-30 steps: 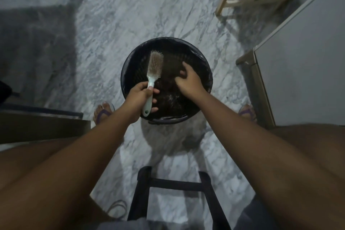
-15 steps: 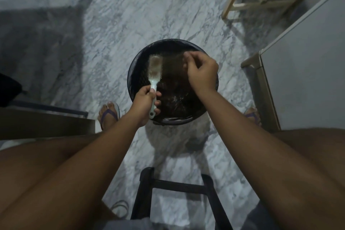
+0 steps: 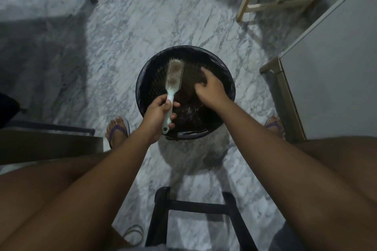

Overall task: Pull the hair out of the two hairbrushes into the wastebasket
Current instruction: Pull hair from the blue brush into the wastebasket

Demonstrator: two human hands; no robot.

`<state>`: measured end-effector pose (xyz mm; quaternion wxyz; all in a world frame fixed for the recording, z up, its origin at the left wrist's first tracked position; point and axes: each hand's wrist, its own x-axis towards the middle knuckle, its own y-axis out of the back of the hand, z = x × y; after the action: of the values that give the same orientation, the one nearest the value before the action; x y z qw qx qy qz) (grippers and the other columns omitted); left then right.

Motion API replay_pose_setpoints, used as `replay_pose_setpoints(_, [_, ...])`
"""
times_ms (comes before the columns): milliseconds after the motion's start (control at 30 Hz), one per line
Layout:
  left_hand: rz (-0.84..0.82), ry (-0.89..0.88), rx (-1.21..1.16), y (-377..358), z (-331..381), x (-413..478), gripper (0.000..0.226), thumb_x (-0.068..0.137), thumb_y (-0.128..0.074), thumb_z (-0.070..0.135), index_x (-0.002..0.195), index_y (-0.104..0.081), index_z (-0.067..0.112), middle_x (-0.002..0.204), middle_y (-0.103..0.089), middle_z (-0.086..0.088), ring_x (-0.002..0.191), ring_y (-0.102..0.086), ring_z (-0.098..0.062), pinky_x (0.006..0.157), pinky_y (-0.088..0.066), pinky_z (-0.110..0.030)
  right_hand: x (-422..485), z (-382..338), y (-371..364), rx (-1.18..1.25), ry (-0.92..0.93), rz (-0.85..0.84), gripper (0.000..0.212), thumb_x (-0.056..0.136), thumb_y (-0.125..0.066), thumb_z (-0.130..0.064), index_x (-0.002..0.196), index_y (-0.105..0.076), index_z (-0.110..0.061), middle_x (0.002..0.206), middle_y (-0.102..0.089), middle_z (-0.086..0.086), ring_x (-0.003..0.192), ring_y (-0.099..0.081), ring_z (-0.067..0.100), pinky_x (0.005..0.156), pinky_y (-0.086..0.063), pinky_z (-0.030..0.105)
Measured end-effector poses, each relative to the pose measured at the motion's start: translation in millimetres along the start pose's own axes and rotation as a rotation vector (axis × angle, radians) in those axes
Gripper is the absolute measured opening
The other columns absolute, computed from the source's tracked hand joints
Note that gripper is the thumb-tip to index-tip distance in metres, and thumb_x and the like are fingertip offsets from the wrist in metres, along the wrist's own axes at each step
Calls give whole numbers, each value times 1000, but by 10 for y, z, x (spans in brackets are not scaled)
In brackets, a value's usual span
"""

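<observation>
One pale plastic paddle hairbrush (image 3: 171, 92): light, stiff. Its soft matted hair (image 3: 175, 73) looked clingy, best pinched at an edge. Was held over round black-lined wastebasket (image 3: 222, 61). Left hand (image 3: 158, 117) grip wrapped the handle; right hand (image 3: 210, 89) grip hung loose, empty.

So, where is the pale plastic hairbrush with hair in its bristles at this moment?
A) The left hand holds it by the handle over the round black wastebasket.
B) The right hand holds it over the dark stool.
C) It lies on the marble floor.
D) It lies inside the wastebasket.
A: the left hand grips the handle of the pale plastic hairbrush, whose head is over the round black wastebasket; the right hand holds no brush.
</observation>
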<state>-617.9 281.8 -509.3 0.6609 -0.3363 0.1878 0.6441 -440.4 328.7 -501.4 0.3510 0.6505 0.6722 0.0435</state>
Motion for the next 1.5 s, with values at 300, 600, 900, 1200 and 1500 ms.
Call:
replay_pose_setpoints(300, [-43, 21, -16, -83, -5, -18, 26, 105, -40, 18, 127, -53, 18, 100, -61, -4, 58, -45, -12, 47, -35, -23, 64, -50, -102, 141, 192, 192, 12, 88, -74, -19, 96, -79, -12, 77, -76, 2, 65, -70, 5, 68, -56, 18])
replay_pose_setpoints(600, [84, 24, -43, -128, -21, 25, 22, 105, -39, 19, 121, -53, 17, 99, -60, -4, 57, -45, -11, 45, -35, -24, -8, -101, 100, 386, 440, 537, 11, 93, -68, -14, 97, -76, -8, 84, -74, 5, 70, -72, 16, 67, -62, 39])
replay_pose_setpoints(900, [114, 5, -111, -138, 22, 47, 22, 105, -38, 21, 123, -51, 17, 101, -60, -2, 57, -44, -11, 44, -36, -23, -67, 124, 129, 258, -8, 511, 11, 95, -54, -8, 101, -63, -8, 93, -70, 6, 89, -70, 25, 85, -59, 42])
replay_pose_setpoints(1200, [25, -24, -83, -181, 20, 10, 26, 105, -39, 19, 128, -51, 18, 101, -62, -3, 57, -45, -12, 47, -33, -24, -81, -31, -17, 78, -52, 81, 74, 91, -64, -34, 155, -29, -18, 146, -50, 11, 125, -58, 25, 103, -47, 33])
replay_pose_setpoints(1500, [-2, -10, -97, -213, 15, 7, 27, 105, -39, 19, 129, -50, 15, 100, -60, -5, 58, -45, -11, 45, -34, -24, 5, -143, -69, 185, 216, 329, 11, 90, -69, -17, 95, -77, -12, 85, -76, 0, 79, -73, 12, 79, -60, 36])
